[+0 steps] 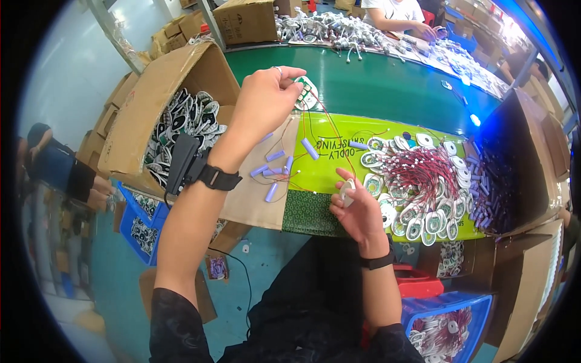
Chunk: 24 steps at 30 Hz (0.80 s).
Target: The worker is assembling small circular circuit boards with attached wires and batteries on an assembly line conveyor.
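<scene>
Over the green worktable (375, 75), the left hand (266, 94) pinches a white-rimmed circuit board (307, 95); the right hand (361, 213) clasps a white plastic piece (347, 192)

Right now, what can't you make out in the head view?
All in the head view:
Green-and-white piece: partly hidden by the left hand holding it.
White piece: partly covered by the fingers of the right hand.
Red wires on the table: too small and tangled to trace singly.
Co-worker: head cut off by the top edge.
</scene>
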Motion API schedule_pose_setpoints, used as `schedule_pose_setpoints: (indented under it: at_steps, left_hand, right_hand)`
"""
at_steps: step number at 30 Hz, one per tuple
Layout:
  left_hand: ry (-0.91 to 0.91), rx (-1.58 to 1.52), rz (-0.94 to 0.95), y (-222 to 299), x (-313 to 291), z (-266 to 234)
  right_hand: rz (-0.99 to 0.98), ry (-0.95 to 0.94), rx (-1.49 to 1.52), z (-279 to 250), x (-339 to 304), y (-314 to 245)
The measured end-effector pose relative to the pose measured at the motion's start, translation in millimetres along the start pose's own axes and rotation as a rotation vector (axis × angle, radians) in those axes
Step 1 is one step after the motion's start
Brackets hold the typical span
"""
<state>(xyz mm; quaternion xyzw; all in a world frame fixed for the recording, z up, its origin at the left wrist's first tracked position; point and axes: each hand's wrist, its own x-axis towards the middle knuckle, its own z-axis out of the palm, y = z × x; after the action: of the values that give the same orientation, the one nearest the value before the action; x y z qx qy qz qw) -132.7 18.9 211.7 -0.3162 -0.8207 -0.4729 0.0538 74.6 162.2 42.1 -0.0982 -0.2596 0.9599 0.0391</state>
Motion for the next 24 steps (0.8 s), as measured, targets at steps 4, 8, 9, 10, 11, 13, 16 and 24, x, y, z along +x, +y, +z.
schedule_pose_setpoints:
  at_steps: [4, 8, 9, 10, 11, 13, 16, 24]
  left_hand:
    - [-0.077, 0.114, -0.025, -14.8, 16.3, -1.7]
    - [-0.104, 0.134, -0.076, -30.7, 41.8, 10.4]
    - [-0.108, 0.132, -0.074, -36.2, 49.3, 17.2]
    - [-0.089, 0.173, -0.062, -43.2, 56.0, 22.7]
    - [-0.072, 0.212, -0.050, -50.0, 63.0, 28.8]
    - [-0.067, 0.256, -0.043, -69.1, 76.5, 34.8]
    - [-0.075, 0.351, 0.006, -84.4, 98.9, 56.7]
    - [-0.008, 0.489, 0.002, -126.8, 163.0, 88.4]
  right_hand:
    - [0.078, 0.100, -0.029, 3.0, 12.3, -8.2]
    - [0.078, 0.175, -0.375, 5.3, 40.1, -16.3]
    - [0.044, 0.252, -0.652, -1.3, 49.1, -15.9]
    - [-0.058, 0.296, -0.847, 1.1, 56.7, -12.4]
    - [-0.059, 0.299, -0.845, 1.5, 59.4, -10.7]
    - [-0.290, 0.454, -1.103, 16.6, 61.1, -9.2]
    - [-0.657, 0.553, -1.483, -10.3, 64.5, -5.1]
    - [-0.545, 0.412, -1.589, 12.3, -9.5, 22.2]
